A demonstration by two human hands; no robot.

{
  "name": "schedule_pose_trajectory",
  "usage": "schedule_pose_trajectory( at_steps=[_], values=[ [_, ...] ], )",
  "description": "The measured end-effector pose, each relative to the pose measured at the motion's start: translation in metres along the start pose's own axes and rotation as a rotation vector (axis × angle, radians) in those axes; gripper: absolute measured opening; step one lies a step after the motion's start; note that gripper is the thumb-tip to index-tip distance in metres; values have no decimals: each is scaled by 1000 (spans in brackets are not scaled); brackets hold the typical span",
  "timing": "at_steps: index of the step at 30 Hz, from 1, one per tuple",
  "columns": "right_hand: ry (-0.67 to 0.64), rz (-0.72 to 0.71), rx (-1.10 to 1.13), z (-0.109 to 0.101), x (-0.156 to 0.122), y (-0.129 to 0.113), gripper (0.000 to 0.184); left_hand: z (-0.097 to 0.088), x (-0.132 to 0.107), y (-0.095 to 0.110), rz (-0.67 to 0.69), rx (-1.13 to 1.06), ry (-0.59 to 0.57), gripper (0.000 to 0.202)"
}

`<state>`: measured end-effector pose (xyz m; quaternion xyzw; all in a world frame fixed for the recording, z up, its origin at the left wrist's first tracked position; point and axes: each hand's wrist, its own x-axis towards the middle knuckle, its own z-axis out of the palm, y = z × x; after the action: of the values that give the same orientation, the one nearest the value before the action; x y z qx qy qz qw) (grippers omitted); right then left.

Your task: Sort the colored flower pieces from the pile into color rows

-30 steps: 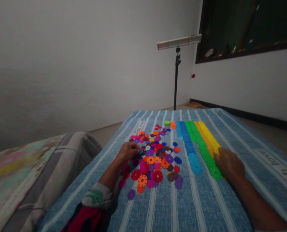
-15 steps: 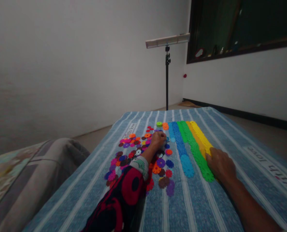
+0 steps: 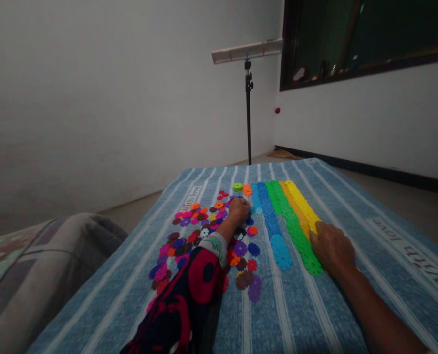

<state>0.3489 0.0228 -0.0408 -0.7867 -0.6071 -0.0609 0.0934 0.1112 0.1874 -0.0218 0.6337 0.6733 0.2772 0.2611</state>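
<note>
A blue striped bedcover [image 3: 315, 314] carries sorted colour rows [image 3: 289, 221] beside scattered discs [image 3: 204, 231]. The left hand [image 3: 238, 208] reaches over the loose discs, its fingers curled away; their grip cannot be told. The right hand [image 3: 331, 248] lies flat, hiding the rows' near ends.

Loose discs [image 3: 204, 236] crowd the striped cloth [image 3: 296, 305] around the left hand [image 3: 239, 209]. Blue row [image 3: 272, 228], green row [image 3: 291, 226] and yellow row [image 3: 302, 206] bar the middle. Bare cloth lies open near and far right of the right hand [image 3: 331, 248].
</note>
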Motion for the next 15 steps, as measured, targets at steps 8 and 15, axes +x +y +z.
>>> schedule_pose_trajectory(
  at_steps=[8,15],
  values=[
    [4,-12,-20,2,1,1,22,1,-4,3,-55,-73,-33,13],
    [8,-7,-11,2,1,1,21,0,-11,10,-93,-171,-57,6]
  ],
)
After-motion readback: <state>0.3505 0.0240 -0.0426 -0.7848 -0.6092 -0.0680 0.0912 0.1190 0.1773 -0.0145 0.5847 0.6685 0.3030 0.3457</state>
